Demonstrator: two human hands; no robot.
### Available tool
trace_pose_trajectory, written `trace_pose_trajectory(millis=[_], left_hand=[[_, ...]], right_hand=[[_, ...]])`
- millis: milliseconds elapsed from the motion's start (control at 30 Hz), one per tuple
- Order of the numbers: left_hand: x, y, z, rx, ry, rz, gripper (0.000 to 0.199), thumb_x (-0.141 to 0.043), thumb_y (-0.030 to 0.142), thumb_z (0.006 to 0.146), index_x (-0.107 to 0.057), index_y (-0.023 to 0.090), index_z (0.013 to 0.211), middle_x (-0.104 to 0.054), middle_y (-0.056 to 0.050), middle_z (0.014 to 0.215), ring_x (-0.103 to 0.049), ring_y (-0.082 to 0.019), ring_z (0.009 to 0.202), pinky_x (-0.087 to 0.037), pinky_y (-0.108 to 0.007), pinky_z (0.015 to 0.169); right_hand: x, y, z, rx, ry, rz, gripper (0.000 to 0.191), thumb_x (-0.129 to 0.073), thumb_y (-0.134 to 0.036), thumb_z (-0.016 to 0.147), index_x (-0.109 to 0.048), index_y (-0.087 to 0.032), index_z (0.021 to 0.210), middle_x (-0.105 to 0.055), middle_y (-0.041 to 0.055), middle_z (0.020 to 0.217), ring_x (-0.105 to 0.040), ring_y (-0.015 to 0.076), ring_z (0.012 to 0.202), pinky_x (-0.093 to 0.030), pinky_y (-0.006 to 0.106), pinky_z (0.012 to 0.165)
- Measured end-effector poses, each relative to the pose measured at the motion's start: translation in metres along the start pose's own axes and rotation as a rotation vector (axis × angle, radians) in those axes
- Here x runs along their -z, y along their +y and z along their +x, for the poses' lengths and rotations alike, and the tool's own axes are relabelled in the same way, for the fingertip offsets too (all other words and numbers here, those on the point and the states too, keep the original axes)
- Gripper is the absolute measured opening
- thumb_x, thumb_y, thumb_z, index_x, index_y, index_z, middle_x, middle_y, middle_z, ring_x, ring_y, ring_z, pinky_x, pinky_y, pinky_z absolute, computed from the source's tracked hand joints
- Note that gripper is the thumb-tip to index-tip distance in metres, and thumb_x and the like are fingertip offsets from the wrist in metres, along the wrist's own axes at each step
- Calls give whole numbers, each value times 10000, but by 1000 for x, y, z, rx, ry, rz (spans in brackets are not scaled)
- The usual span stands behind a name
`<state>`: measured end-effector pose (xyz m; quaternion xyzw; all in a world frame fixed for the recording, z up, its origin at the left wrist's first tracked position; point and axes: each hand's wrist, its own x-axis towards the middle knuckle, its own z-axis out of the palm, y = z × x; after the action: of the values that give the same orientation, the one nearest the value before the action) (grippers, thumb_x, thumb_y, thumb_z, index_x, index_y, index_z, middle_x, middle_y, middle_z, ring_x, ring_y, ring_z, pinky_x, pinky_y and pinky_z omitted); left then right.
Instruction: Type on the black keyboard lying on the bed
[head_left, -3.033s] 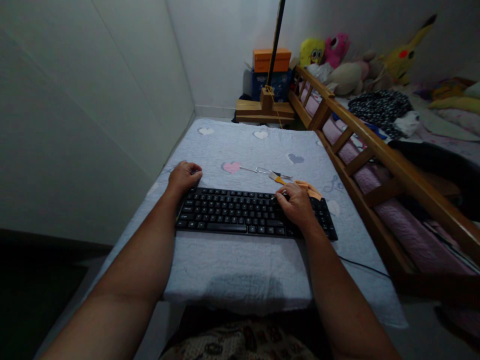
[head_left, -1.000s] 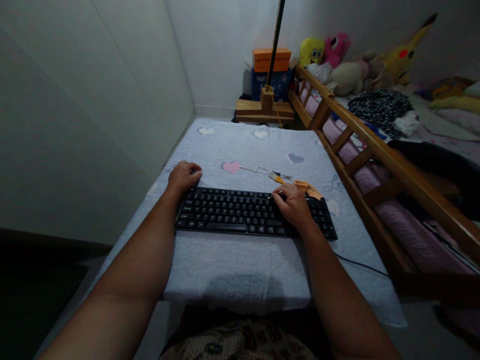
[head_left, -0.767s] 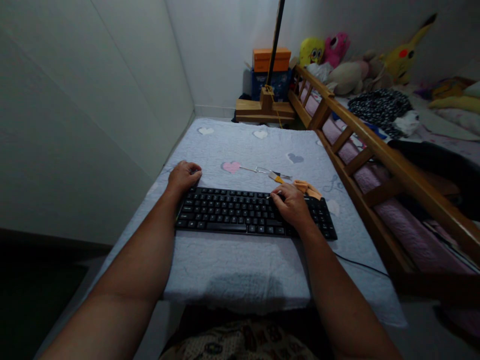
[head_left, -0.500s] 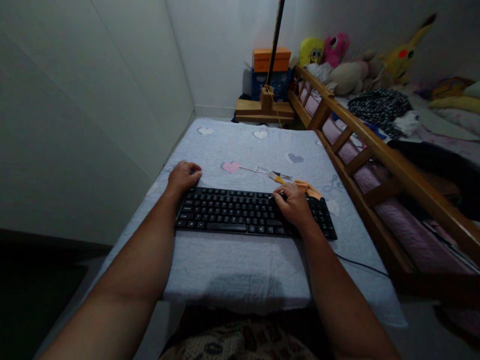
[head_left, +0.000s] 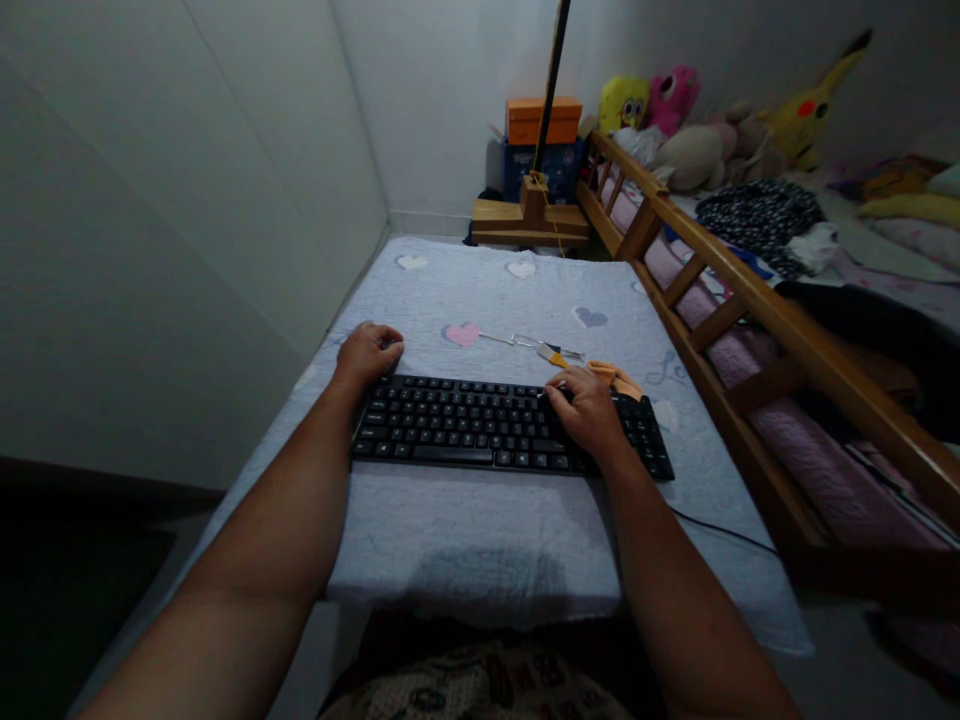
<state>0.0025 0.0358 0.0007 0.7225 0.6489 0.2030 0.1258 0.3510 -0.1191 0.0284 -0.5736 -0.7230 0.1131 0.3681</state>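
Note:
A black keyboard (head_left: 450, 420) lies across the cloth-covered table. My right hand (head_left: 589, 410) is over its right part, thumb and fingertips pinched on a thin stick with a white tip (head_left: 541, 394), which looks like a cotton swab; its tip is at the upper rows of keys. Beside the upper left corner of the keyboard, my left hand (head_left: 367, 352) rests on the cloth, fingers loosely bent and the thumb apart, with nothing seen in it. Beyond the keyboard lie a small brush (head_left: 553, 355), a thin white stick (head_left: 495, 338), tweezers (head_left: 526, 341) and a folded orange cloth (head_left: 616, 379).
The keyboard's cable (head_left: 724, 528) runs off to the right. A wooden bed rail (head_left: 720, 260) borders the table's right side, and a pale wall panel (head_left: 187, 250) its left. A wooden stand (head_left: 532, 215) and an orange box (head_left: 543, 120) are behind the far edge.

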Motion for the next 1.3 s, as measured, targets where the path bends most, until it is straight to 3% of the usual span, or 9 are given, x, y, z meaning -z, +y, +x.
trace_pose_trajectory(millis=[700,1300], left_hand=[[1,2,-1,13,-3,12,331,-608,345,795,-770,190,1038,-656,-88,1063,-631,-220,902,-511,-344,894],[-4,-4,2,-3,10,4,313,-613,342,799,-770,197,1028,-654,-83,1047,-624,-214,895,-510,-350,885]], right_hand=[[-3,-1,0,31,-16,0,185,-569,-244,904,-687,-207,766,-697,81,833,-633,242,845,-481,397,853],[2,3,0,-22,33,-37,156,-535,-232,853,-615,-221,720,-685,72,804,-625,244,821,-463,402,835]])
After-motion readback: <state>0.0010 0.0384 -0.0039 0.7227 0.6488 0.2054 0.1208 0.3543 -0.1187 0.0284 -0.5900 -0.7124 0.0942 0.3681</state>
